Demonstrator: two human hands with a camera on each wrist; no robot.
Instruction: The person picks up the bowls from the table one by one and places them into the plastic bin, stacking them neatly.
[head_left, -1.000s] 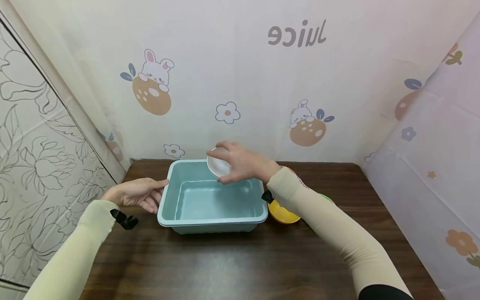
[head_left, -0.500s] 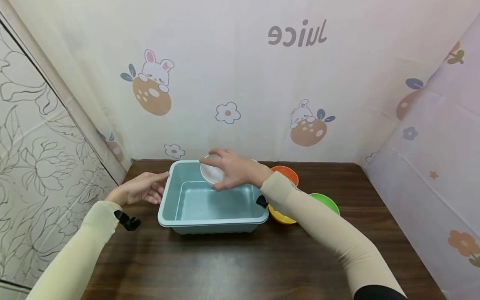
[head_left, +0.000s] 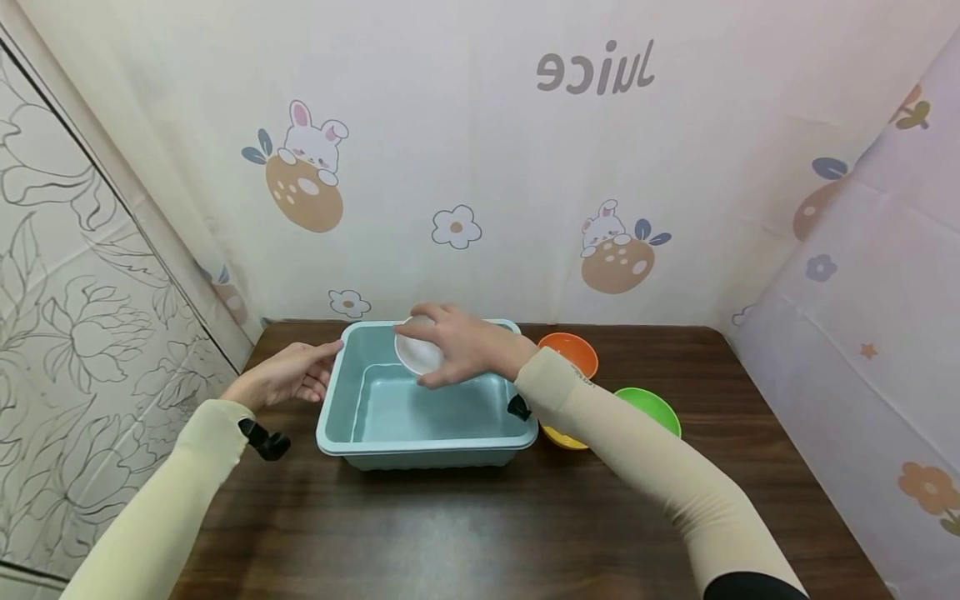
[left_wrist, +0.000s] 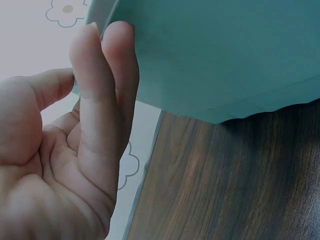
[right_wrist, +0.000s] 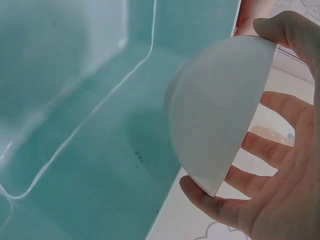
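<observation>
Dark wood table (head_left: 450, 533): right hand (head_left: 465, 346) grip pinches white bowl (head_left: 417, 353) over teal tub (head_left: 360, 392); left hand (head_left: 288, 375) flat, touching tub wall.

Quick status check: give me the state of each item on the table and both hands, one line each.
Small white bowl: tilted on edge, held over the tub, not set down.
Teal rectangular plastic tub: upright on the table, nothing lying in it.
Orange bowl: upright beside the tub.
Green bowl: upright on the table.
Yellow bowl: mostly hidden behind the sleeve.
Right hand: grips the white bowl.
Left hand: fingers straight against the tub's left wall.
</observation>
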